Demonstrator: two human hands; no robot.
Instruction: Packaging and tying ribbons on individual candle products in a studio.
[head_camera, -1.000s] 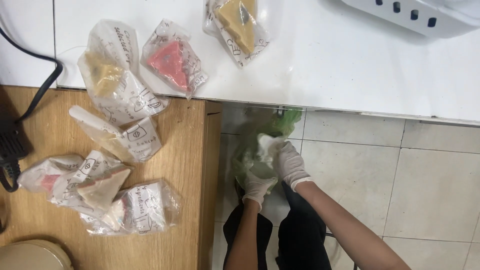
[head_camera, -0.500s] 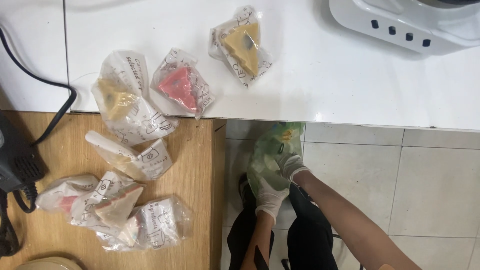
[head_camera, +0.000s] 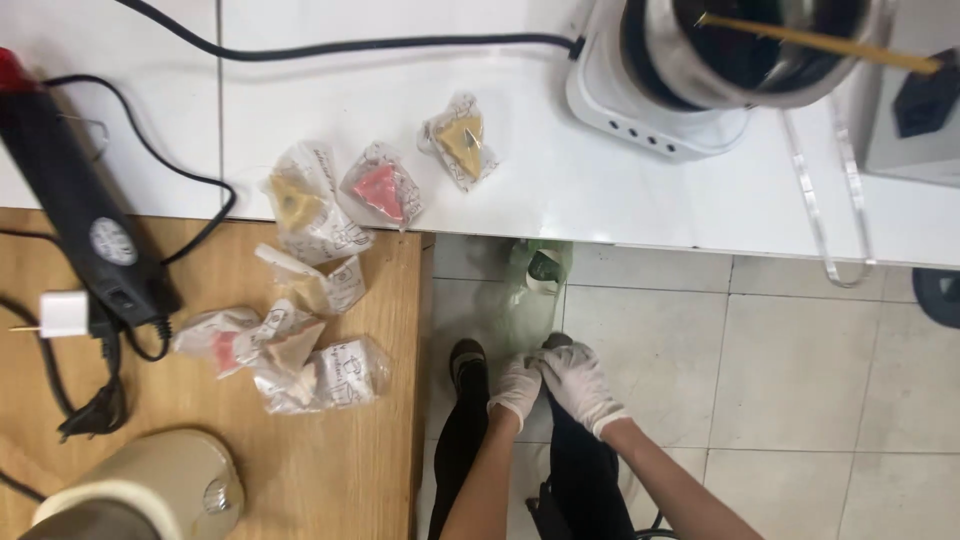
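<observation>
Gloved left hand (head_camera: 517, 385) and right hand (head_camera: 578, 380) both pinch green plastic bag (head_camera: 520, 300), hanging at 12 o'clock above shoes, under white table (head_camera: 640, 190) edge. Risk: thin film tearing, contents spilling onto floor tiles (head_camera: 800, 360).

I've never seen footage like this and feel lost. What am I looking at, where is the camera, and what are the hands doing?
The camera sits on a person's head and looks straight down. Both hands wear white gloves: the left hand and right hand meet low over the tiled floor, gripping a thin greenish plastic bag that hangs under the table edge. The person's dark shoes show below. On the white table and the wooden table lie small clear packets holding triangular pieces, yellow, pink and tan. A white appliance and a black heat tool with cords sit nearby.
</observation>
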